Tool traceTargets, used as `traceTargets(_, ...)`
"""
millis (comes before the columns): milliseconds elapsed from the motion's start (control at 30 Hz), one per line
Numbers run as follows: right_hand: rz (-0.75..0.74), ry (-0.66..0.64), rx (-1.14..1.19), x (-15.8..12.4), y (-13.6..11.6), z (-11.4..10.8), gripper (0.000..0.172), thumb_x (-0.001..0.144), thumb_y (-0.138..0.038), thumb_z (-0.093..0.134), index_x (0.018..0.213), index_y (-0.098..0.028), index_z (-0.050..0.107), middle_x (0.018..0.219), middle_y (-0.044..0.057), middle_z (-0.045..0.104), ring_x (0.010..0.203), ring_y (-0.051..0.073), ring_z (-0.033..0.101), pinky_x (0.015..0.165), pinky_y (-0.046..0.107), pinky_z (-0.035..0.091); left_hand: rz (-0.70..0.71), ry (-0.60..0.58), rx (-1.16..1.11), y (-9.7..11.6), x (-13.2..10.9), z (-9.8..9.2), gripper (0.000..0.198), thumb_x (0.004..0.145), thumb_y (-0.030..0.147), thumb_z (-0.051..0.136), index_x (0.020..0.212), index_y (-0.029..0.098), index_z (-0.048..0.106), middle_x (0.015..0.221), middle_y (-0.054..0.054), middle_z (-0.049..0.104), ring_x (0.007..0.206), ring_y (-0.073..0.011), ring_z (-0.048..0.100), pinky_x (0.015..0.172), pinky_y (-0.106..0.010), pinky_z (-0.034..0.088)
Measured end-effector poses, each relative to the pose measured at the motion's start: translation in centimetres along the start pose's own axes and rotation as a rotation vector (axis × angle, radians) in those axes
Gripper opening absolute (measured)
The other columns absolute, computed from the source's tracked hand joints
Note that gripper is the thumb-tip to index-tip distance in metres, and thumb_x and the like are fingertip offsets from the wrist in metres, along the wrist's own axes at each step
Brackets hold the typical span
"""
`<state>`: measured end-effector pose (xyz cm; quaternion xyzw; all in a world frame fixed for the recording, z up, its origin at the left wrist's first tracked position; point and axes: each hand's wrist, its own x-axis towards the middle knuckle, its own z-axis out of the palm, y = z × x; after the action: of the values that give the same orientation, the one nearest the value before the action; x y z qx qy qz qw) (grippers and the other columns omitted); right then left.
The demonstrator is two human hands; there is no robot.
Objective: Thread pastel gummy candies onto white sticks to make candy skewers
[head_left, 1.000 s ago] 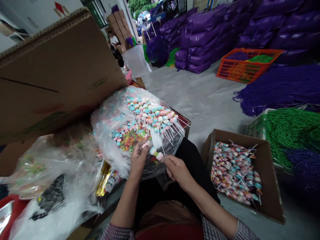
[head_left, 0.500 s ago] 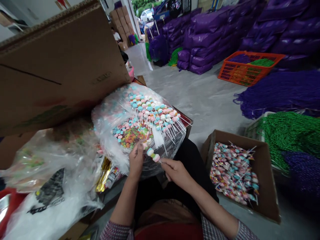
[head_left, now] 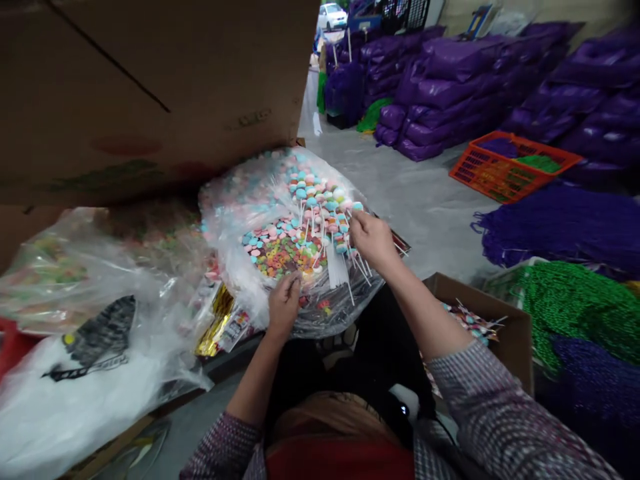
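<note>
Candy skewers [head_left: 313,190] heaped on clear plastic [head_left: 227,263], right hand [head_left: 371,239], fingers curled at the heap's right end, grip on one indiscernible, left hand [head_left: 285,300], fingers bent near loose candies [head_left: 280,257], hold likewise unclear

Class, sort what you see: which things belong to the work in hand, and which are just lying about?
In the work, it seems:
candy skewers
loose candies
white sticks

Lying about, it seems:
orange crate
purple sacks
green strands
</note>
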<state>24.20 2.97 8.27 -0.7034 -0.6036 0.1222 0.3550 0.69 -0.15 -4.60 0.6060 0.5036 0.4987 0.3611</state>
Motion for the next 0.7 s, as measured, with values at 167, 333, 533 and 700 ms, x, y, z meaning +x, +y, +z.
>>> traceTargets(167, 0.016, -0.037, -0.291, 6.1, -1.8, 3.7, 0.043, 0.095, -0.019, 0.040, 0.127, -0.014, 0.068, 0.106, 0.019, 0.078, 0.096, 0.030, 0.071, 0.077, 0.034, 0.047, -0.023, 0.018, -0.105, 0.1, 0.0, 0.1, 0.016, 0.082, 0.033, 0.075, 0.095, 0.025, 0.081, 0.099, -0.006, 0.079, 0.099, -0.0225, 0.071, 0.100, -0.037, 0.052)
traceTargets(333, -0.017, -0.093, -0.400, 7.9, -1.7, 5.5, 0.043, 0.098, -0.014, 0.037, 0.131, -0.010, 0.066, 0.116, 0.025, 0.075, 0.105, 0.032, 0.071, 0.087, 0.041, 0.050, 0.015, -0.011, -0.050, -0.1, 0.0, 0.3, 0.016, 0.085, 0.031, 0.068, 0.094, 0.027, 0.081, 0.098, -0.005, 0.080, 0.098, -0.0236, 0.071, 0.094, -0.037, 0.053)
traceTargets(533, 0.017, -0.123, -0.362, 7.8, -1.3, 4.4, 0.040, 0.105, -0.026, 0.039, 0.125, -0.009, 0.070, 0.122, 0.022, 0.074, 0.115, 0.030, 0.069, 0.097, 0.042, 0.049, 0.047, -0.024, -0.020, -0.2, 0.2, 0.4, 0.019, 0.089, 0.030, 0.064, 0.097, 0.025, 0.080, 0.099, -0.005, 0.080, 0.100, -0.0224, 0.072, 0.093, -0.035, 0.054)
traceTargets(700, 0.059, -0.068, -0.367, 6.3, -1.5, 1.5, 0.048, 0.107, -0.038, 0.040, 0.134, -0.009, 0.066, 0.124, 0.023, 0.073, 0.120, 0.033, 0.067, 0.101, 0.047, 0.046, 0.085, -0.023, 0.019, -0.3, 0.3, 0.5, 0.021, 0.090, 0.033, 0.063, 0.098, 0.023, 0.079, 0.099, -0.005, 0.080, 0.099, -0.0212, 0.072, 0.092, -0.034, 0.055)
